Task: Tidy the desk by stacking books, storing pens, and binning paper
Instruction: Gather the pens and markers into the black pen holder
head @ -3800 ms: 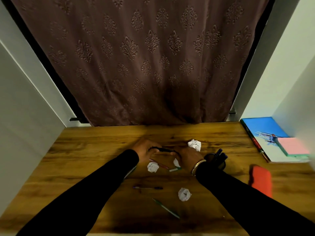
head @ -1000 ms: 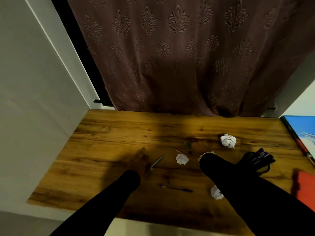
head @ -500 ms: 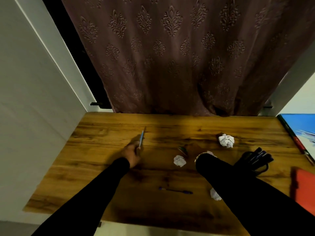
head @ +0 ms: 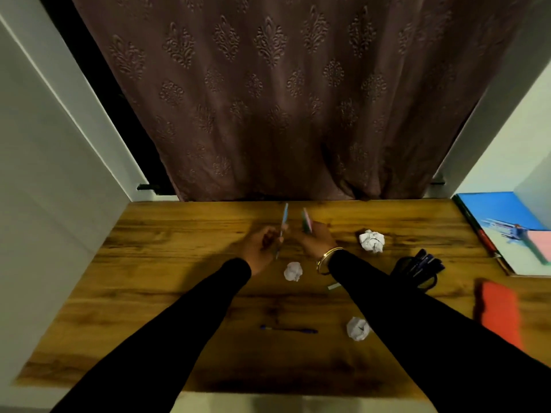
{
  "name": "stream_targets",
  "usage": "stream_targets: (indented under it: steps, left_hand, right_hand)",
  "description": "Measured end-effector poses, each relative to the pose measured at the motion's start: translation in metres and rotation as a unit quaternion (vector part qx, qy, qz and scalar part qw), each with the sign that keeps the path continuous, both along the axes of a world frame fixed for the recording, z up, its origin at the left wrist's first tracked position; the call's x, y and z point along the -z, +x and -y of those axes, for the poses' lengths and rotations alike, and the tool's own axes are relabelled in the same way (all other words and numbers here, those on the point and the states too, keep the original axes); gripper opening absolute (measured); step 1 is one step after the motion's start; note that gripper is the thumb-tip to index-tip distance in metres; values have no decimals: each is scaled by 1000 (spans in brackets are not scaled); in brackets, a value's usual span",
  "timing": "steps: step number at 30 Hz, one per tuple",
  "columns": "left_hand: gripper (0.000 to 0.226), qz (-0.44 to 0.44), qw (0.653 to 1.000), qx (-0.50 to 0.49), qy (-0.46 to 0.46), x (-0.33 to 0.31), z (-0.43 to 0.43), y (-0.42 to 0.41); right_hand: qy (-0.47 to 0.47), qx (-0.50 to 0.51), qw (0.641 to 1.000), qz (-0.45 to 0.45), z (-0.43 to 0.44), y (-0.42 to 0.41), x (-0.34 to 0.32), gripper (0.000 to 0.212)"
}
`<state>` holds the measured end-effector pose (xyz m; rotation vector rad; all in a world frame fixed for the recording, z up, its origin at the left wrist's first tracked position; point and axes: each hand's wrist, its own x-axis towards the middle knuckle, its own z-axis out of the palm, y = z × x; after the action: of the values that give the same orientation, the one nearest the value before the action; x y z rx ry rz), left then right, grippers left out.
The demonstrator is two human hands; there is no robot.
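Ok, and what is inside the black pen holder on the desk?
Several dark blue pens stick out of the pen holder, leaning to the right. Its wall hides their lower parts, so I cannot count them exactly.

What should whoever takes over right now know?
Left hand: grips a blue pen, held upright.
Right hand: grips a green pen, maybe more than one.
Pen holder, right of the right arm, has several pens in it.
Books are piled at the far right.
On the desk: a dark pen, plus a far paper ball, a middle paper ball and a near paper ball.
Left to do: store the held pens and the dark pen, then bin the paper. No bin is in view.
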<state>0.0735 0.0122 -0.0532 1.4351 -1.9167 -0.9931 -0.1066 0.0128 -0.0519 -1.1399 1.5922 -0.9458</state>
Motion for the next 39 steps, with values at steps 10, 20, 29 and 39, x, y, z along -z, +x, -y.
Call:
stream_targets:
  steps: [10, 20, 29, 39]
  left_hand:
    - [36, 178, 959, 192, 108, 39, -61, -20]
    - [7, 251, 956, 154, 18, 71, -56, -29]
    - [7, -62, 994, 90, 7, -4, -46, -155]
    - [18, -74, 994, 77, 37, 25, -62, -223]
  right_hand:
    - [-20, 109, 993, -45, -29, -45, 24, 34]
    - [1, 59, 998, -26, -68, -63, 32, 5]
    - [-77, 134, 987, 49, -78, -106, 5, 45]
    - [-137, 355, 921, 81, -81, -212, -13, 44]
